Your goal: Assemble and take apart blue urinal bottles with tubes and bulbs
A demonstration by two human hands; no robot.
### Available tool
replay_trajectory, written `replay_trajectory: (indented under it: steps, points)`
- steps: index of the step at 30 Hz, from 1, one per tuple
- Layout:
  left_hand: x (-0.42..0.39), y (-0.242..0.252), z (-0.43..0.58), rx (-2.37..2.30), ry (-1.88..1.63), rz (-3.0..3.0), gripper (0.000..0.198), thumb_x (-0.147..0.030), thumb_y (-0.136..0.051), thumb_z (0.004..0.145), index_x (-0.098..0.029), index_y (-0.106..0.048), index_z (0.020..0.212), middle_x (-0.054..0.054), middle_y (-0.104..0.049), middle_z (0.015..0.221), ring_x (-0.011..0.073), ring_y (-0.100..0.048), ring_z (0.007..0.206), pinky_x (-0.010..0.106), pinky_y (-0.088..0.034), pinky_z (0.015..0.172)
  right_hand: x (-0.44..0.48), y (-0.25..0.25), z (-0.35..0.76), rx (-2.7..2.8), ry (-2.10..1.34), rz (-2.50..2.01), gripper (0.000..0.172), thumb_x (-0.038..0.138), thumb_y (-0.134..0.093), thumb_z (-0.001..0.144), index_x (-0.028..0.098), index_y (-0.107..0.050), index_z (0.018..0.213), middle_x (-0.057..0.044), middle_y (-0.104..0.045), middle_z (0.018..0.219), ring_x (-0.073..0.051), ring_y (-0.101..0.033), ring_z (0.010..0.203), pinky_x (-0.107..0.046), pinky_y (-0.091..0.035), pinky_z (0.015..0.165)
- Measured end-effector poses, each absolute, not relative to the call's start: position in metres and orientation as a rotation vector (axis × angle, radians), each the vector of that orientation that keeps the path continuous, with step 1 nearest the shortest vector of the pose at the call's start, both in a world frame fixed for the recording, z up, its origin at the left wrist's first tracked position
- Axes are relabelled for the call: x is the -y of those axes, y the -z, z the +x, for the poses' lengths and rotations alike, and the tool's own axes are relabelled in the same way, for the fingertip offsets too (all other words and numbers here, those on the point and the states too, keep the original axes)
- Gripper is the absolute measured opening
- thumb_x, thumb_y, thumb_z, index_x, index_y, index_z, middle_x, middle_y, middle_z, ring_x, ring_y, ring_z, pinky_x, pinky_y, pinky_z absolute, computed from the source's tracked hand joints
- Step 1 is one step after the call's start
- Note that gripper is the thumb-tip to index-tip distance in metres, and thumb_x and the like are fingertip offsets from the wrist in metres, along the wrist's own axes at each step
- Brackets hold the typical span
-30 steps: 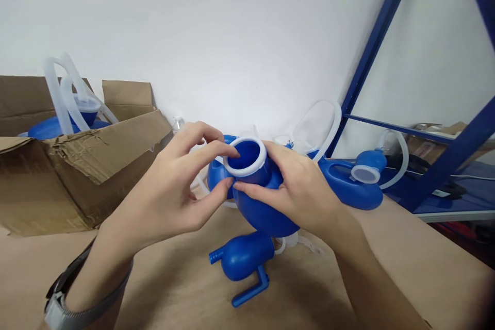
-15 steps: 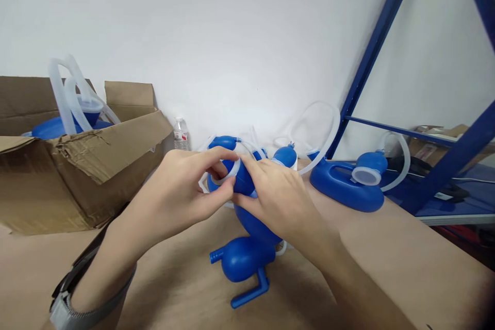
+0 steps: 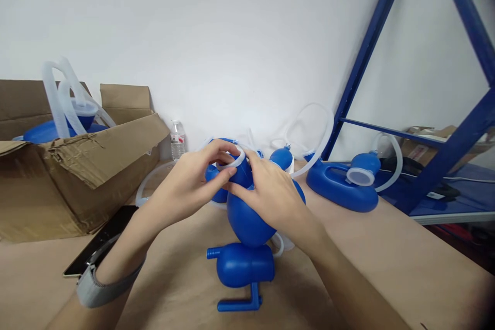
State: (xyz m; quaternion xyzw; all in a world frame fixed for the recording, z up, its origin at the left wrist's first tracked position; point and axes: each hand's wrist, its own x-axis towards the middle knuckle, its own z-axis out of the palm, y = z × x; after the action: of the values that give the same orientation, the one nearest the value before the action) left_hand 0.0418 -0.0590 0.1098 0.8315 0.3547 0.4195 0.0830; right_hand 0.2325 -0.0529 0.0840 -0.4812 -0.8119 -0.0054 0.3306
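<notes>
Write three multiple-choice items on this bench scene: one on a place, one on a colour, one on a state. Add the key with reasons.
1. Where does the phone lie?
A. inside the cardboard box
B. on the bench by the left forearm
C. on the blue shelf

2. What colour is the ring on the held container's neck?
A. white
B. red
C. black

3. How does the water bottle stand?
A. on its side
B. upside down
C. upright by the wall

Key: 1 B, the dark slab lies flat beside the watch-wearing arm. 2 A, the left hand and right hand pinch a white rim on blue plastic. 3 C, its cap points up, beside the cardboard box.
</notes>
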Motion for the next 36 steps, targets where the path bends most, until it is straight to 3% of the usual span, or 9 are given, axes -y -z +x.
replay_trajectory:
  steps: [8,13,16,24,36]
  points:
    - [0.072,-0.116,0.044,-1.137,-1.094,2.562,0.008,-0.027,-0.056,0.093,-0.023,-0.053,0.100,0.000,-0.068,0.083,0.0167,-0.064,0.072,0.028,-0.049,0.062,0.056,-0.093,0.245,2.376,-0.133,-1.079,0.044,0.041,-0.063,0.100,0.022,-0.052,0.139,-0.010,-0.071,0.120,-0.030,-0.067,0.111,-0.045,-0.050,0.095]
    - [0.075,-0.115,0.045,-1.073,-0.996,2.790,0.011,-0.022,-0.050,0.095,-0.023,-0.045,0.085,-0.003,-0.056,0.069,0.0141,-0.051,0.058,0.028,-0.037,0.056,0.063,-0.089,0.241,2.415,-0.075,-0.984,0.034,0.026,-0.058,0.100,0.023,-0.054,0.134,-0.011,-0.071,0.123,-0.031,-0.064,0.120,-0.056,-0.039,0.114]
    - [0.072,-0.112,0.043,-1.043,-0.991,2.845,0.016,-0.021,-0.049,0.097,-0.023,-0.043,0.083,-0.003,-0.055,0.070,0.0145,-0.050,0.060,0.028,-0.035,0.058,0.064,-0.085,0.232,2.352,-0.095,-1.025,0.030,0.021,-0.058,0.097,0.021,-0.056,0.126,-0.011,-0.070,0.124,-0.029,-0.065,0.119,-0.051,-0.043,0.110]
    - [0.066,-0.108,0.047,-0.988,-0.959,2.801,0.012,-0.019,-0.042,0.098,-0.023,-0.042,0.086,-0.001,-0.055,0.079,0.0151,-0.049,0.066,0.030,-0.036,0.064,0.053,-0.076,0.222,2.237,0.078,-1.133,0.023,0.032,-0.064,0.095,0.020,-0.056,0.113,-0.008,-0.072,0.103,-0.029,-0.070,0.094,-0.042,-0.049,0.086]
    - [0.070,-0.119,0.032,-0.968,-0.655,2.727,0.020,-0.027,-0.037,0.101,-0.024,-0.034,0.082,-0.004,-0.044,0.073,0.0150,-0.036,0.062,0.031,-0.032,0.061,0.052,-0.076,0.221,2.414,0.075,-0.996,0.026,0.041,-0.069,0.098,0.019,-0.058,0.109,-0.006,-0.073,0.103,-0.026,-0.070,0.100,-0.042,-0.047,0.092]
